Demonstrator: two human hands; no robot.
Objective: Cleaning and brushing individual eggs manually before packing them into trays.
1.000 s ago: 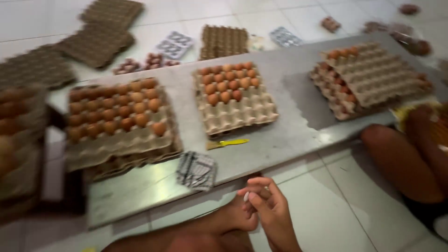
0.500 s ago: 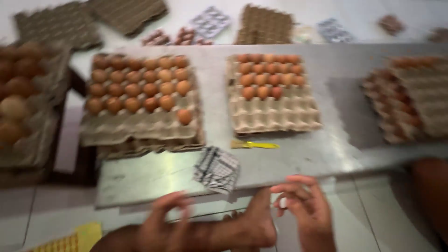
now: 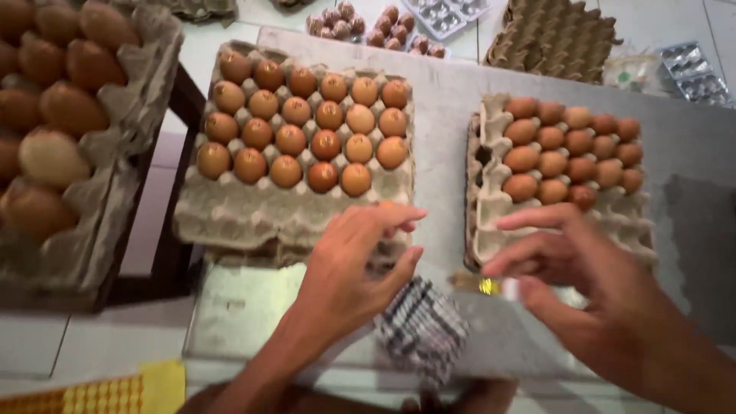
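Head view, the only one: the left hand (image 3: 349, 264) is held over the near edge of the left egg tray (image 3: 230, 218), fingers loosely curled and parted, clamped on nothing that can be seen; a sliver of orange at the fingertips may be an egg, but this cannot be confirmed. The right hand (image 3: 590, 268) is spread above the near rim of the right egg tray (image 3: 491, 230), fingers apart, nothing gripped; the two hands are kept well apart, one before each tray. Brown eggs (image 3: 307, 126) are seated in the far rows of the left tray, the near cups left bare; the same pattern is noted for the eggs (image 3: 571, 149) in the right tray, which judged from the layout keeps the bare cups nearest the hands. Both trays are rested on a grey slab (image 3: 445, 100). A checked cloth (image 3: 422, 330) is lain at the slab's near edge between the hands. A small yellow object (image 3: 479, 285) is largely covered by the right hand and blurred; its kind cannot be told. A further stack of eggs (image 3: 54, 100) is cut off at the left; spare trays (image 3: 552, 34) at the far side are cropped.
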